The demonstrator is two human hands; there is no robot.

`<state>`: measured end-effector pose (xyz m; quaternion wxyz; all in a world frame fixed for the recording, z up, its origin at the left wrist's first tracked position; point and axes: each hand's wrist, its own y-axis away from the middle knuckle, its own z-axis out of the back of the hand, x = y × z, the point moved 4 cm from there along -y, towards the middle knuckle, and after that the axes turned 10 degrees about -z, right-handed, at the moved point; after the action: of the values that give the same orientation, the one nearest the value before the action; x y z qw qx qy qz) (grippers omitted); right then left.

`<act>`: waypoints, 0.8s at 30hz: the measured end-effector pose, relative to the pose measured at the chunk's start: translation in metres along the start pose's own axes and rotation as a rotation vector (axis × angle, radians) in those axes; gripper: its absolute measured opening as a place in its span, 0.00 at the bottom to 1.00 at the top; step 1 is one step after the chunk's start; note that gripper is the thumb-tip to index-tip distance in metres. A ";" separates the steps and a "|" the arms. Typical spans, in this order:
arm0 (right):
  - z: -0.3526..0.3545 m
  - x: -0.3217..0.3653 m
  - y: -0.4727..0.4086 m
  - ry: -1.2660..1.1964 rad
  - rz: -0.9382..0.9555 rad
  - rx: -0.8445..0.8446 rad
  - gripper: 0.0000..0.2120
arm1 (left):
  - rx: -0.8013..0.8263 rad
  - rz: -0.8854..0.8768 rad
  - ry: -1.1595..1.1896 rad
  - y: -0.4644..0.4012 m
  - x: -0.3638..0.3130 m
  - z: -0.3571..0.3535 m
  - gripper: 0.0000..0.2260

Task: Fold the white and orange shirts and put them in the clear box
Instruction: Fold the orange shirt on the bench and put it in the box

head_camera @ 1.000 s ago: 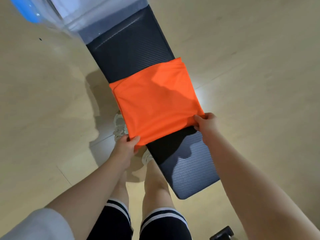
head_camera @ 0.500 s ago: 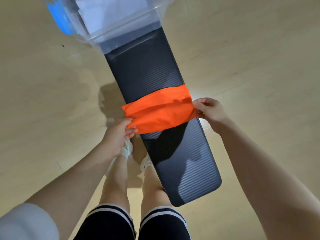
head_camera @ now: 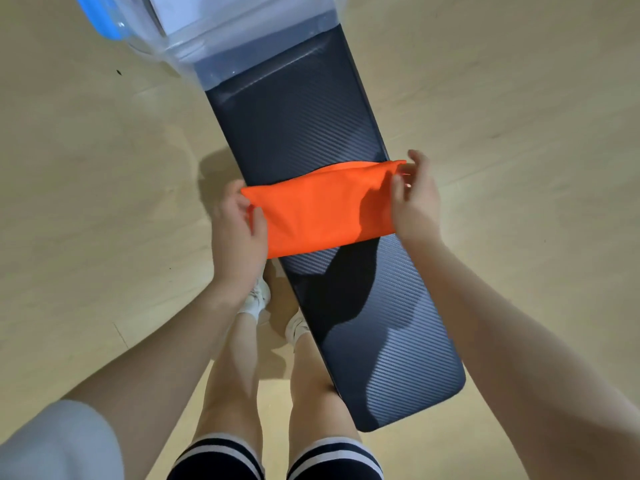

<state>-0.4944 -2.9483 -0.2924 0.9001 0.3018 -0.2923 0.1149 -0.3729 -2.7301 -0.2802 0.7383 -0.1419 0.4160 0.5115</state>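
Seen from above, a wide stretch of bare pale wooden floor (head_camera: 86,202) fills the left of the frame. In the upper left corner sits the clear box (head_camera: 194,46), its blue handle (head_camera: 104,22) at its left edge and something white (head_camera: 194,8) visible inside, likely the white shirt, though it cannot be made out for sure. The box rests on the far end of a long, dark, ribbed surface (head_camera: 301,116) that runs diagonally from the upper middle of the frame down to the lower right, with rounded corners at its near end. Left of centre, the left hand (head_camera: 239,230) pinches the left edge of the folded orange shirt (head_camera: 318,209), thumb on top and fingers curled beneath. The shirt is a flat band stretched straight across the middle of the surface, its left end reaching past the surface's left edge. Right of centre, the right hand (head_camera: 414,199) grips the shirt's right end at the surface's right edge, thumb pressed to the cloth and fingers partly spread behind. Between box and shirt the surface lies bare; below the shirt it is bare too, apart from shadows. The person's legs and white shoes (head_camera: 256,299) stand at the lower middle. Open floor fills the right of the frame.
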 end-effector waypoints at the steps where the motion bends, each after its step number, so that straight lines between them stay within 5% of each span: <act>1: -0.005 0.005 0.013 0.092 0.180 0.014 0.20 | 0.076 -0.217 -0.161 0.004 -0.008 -0.005 0.17; 3: -0.027 0.005 0.041 0.372 0.583 0.110 0.22 | 0.258 -0.535 -0.445 0.013 -0.012 -0.026 0.18; 6: -0.059 -0.022 0.052 0.756 0.828 0.206 0.27 | 0.453 -0.545 -0.691 0.020 0.008 -0.051 0.24; 12: -0.027 -0.049 0.026 0.746 0.489 0.075 0.29 | 0.441 -0.388 -0.635 0.020 0.018 -0.050 0.22; 15: -0.007 -0.049 0.017 0.200 0.035 0.084 0.29 | 0.257 -0.198 -0.527 0.017 0.013 -0.038 0.21; 17: -0.003 -0.052 0.010 -0.077 -0.313 0.109 0.29 | 0.182 0.093 -0.346 0.015 0.029 -0.029 0.27; 20: -0.004 -0.045 0.003 0.008 -0.401 0.070 0.21 | 0.059 0.517 0.144 0.010 0.052 -0.023 0.28; 24: -0.016 -0.039 0.003 0.149 -0.501 -0.049 0.18 | 0.102 0.591 0.369 0.003 0.044 -0.020 0.13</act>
<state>-0.5198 -2.9379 -0.3247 0.9266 0.3337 -0.1442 -0.0966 -0.3794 -2.7136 -0.3254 0.4767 -0.0684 0.5905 0.6476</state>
